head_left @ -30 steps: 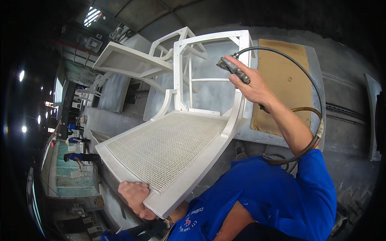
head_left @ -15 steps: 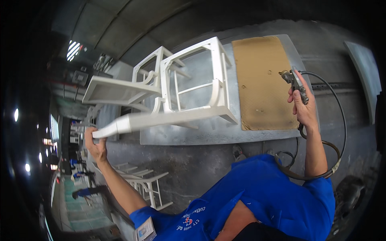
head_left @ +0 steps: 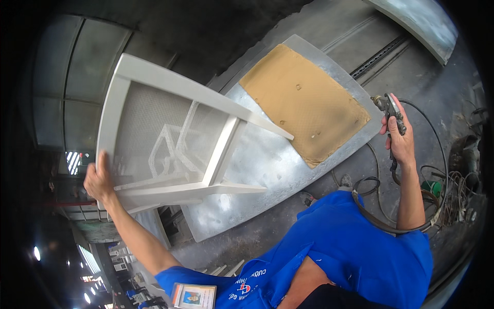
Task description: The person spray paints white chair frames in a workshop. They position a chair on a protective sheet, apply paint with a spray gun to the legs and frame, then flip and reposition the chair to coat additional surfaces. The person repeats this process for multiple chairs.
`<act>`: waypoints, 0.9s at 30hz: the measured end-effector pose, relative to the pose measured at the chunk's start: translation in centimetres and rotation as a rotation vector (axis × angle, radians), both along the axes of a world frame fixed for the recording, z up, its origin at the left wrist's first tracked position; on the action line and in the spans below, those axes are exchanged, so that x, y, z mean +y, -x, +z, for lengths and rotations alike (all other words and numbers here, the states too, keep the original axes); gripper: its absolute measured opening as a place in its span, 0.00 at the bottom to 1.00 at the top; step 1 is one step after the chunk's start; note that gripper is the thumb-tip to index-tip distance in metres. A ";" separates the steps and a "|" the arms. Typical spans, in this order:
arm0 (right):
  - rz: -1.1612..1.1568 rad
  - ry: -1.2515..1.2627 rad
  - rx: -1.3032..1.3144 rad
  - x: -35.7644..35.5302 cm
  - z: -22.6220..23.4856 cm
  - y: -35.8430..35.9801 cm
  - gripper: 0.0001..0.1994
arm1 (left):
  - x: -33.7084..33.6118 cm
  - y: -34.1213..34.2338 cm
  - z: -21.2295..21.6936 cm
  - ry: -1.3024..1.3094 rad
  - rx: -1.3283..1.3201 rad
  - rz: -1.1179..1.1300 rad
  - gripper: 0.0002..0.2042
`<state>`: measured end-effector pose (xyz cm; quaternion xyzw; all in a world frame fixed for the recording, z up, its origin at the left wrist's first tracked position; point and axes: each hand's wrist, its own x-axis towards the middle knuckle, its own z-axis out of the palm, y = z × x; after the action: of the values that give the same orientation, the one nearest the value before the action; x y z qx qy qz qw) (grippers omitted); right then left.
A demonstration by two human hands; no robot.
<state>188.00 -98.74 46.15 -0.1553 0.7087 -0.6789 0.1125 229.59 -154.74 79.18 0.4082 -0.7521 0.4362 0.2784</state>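
Note:
At the left, my left hand (head_left: 99, 181) grips the end rail of a white chair back (head_left: 224, 149), which is held tilted above the table. It has a tapering frame, a see-through mesh panel and a crossbar. White frame parts show through the mesh; whether they belong to the same piece I cannot tell. My right hand (head_left: 404, 143) is closed round a metal spray gun (head_left: 390, 109), off the table's right end. A dark hose (head_left: 441, 149) loops from the gun down past my right forearm.
Brown cardboard (head_left: 303, 103) lies on the grey table (head_left: 226, 219) before me. A pale curved panel (head_left: 422, 23) stands at the far right. Coiled lines (head_left: 465, 177) and a green container (head_left: 431, 188) are on the right floor. White furniture pieces (head_left: 226, 270) show behind my left arm.
My left hand has swung the white chair piece round, so its mesh side now faces me. The view has turned, and the table appears slanted. My right hand still holds the spray gun.

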 end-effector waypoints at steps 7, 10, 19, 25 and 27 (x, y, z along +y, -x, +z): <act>-0.029 0.023 -0.001 0.9 -0.9 -1.1 0.32 | 1.6 20.8 5.2 -0.100 -0.297 0.045 0.30; -0.001 0.064 -0.012 0.7 -1.2 -1.6 0.35 | 4.0 30.3 6.1 -0.214 -0.160 -0.169 0.45; -0.009 0.159 -0.014 0.2 0.9 -4.0 0.40 | 11.5 57.3 2.8 -0.306 -0.247 -0.575 0.32; 0.059 0.210 0.087 -2.0 1.6 -7.1 0.39 | 19.0 58.9 1.5 -0.941 -0.507 -0.830 0.35; 0.115 0.201 0.194 -4.4 1.8 -7.1 0.37 | 21.3 57.8 1.6 -1.255 -0.553 -0.851 0.37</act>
<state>195.11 -103.14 47.99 -0.2709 0.6345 -0.7209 0.0661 171.76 -133.42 80.81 0.0445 -0.9895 -0.1256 -0.0564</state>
